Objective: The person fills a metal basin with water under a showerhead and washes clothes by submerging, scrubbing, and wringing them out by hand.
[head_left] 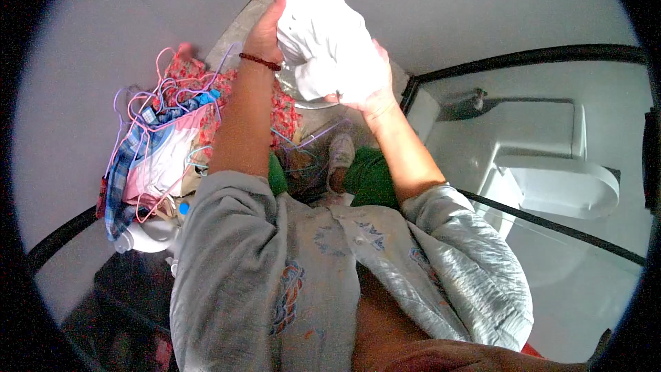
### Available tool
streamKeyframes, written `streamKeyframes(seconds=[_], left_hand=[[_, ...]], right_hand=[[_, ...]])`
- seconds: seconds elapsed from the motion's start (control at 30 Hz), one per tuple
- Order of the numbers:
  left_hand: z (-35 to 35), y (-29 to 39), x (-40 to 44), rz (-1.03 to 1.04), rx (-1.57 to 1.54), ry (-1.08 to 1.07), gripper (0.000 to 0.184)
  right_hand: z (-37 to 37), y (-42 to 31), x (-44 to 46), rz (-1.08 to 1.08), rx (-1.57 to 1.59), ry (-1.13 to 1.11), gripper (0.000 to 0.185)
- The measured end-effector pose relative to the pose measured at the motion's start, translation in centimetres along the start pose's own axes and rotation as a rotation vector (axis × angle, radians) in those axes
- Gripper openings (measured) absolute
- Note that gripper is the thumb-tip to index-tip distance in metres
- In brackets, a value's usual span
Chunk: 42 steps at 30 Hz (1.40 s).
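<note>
Between my two hands is a bundled white cloth [323,34], raised at the top middle of the view; its exact kind I cannot make out. My left hand [267,27] grips its left side, thumb up along the edge, with a dark beaded bracelet at the wrist. On the lower right my right hand [375,89] holds it from beneath, fingers partly hidden by the fabric. Under the cloth shows the rim of a metal basin [317,104], mostly covered.
Left of my arm lies a heap of clothes [179,131] with several plastic hangers [148,114]. A white bottle [148,235] with a blue cap nearby stands below it. On the right, a black-framed glass partition [537,52] separates off a toilet [564,182].
</note>
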<state>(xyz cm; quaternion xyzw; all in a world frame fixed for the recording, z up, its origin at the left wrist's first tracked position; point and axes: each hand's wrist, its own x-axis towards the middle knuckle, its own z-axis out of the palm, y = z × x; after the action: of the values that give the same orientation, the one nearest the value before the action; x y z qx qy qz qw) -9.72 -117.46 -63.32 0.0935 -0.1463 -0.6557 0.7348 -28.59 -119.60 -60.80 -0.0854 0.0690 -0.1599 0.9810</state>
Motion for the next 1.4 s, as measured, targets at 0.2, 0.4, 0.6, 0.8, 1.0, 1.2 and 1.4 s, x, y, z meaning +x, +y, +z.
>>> streamKeyframes(seconds=[0.2,0.4,0.6,0.8,1.0,1.2,1.4], left_hand=[[0.1,1.3,0.8,-0.041,0.313,0.186,0.03],[0.4,-1.5,0.5,0.003,0.94,0.51,0.034],[-2.8,-4.6,1.0,0.202,1.753,0.569,0.056],[-3.1,-2.9,1.4,0.236,1.338,0.743,0.041],[-0.5,-0.5,2.0,0.579,0.687,0.695,0.027],[3.5,-1.0,0.3,0.886,1.119,0.503,0.026],[5.4,-1.9,-0.9,0.982,1.381,0.124,0.031]], right_hand=[[0.6,-0.2,-0.2,-0.093,-0.272,0.252,0.067],[0.7,0.2,0.8,0.089,-1.13,0.385,0.061],[-5.6,3.3,2.8,-0.081,-1.838,0.746,0.072],[-2.7,-0.4,2.3,0.085,-0.969,0.604,0.06],[-2.2,-2.0,2.2,-0.082,-0.39,0.421,0.068],[-1.5,-0.5,1.3,0.127,-0.142,0.279,0.084],[-2.6,-0.2,2.0,0.033,-0.132,0.158,0.077]])
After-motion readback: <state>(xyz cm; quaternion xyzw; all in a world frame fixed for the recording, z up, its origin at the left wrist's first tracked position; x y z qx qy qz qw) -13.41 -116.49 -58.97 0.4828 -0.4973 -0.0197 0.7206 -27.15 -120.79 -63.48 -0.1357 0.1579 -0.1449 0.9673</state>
